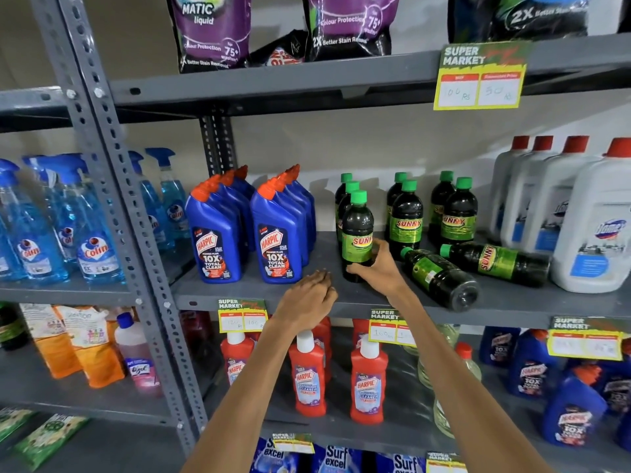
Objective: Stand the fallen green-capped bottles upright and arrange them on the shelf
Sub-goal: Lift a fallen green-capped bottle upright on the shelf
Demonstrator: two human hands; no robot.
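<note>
Dark green-capped "Sunny" bottles stand on the grey middle shelf (pixel 341 295). My right hand (pixel 377 268) grips the lower part of the front upright bottle (pixel 356 230), the first in a row of three. Two pairs of upright bottles (pixel 406 220) (pixel 457 216) stand to its right. Two bottles lie on their sides: one (pixel 440 278) near the shelf's front edge, another (pixel 495 262) behind it, caps pointing left. My left hand (pixel 309 298) rests palm down at the shelf's front edge, holding nothing.
Blue Harpic bottles (pixel 246 230) stand left of the green-capped ones, large white red-capped jugs (pixel 587 223) to the right. A perforated grey upright post (pixel 112 172) divides the racks. Yellow price tags (pixel 242 317) hang on shelf edges. Red Harpic bottles (pixel 307 377) sit below.
</note>
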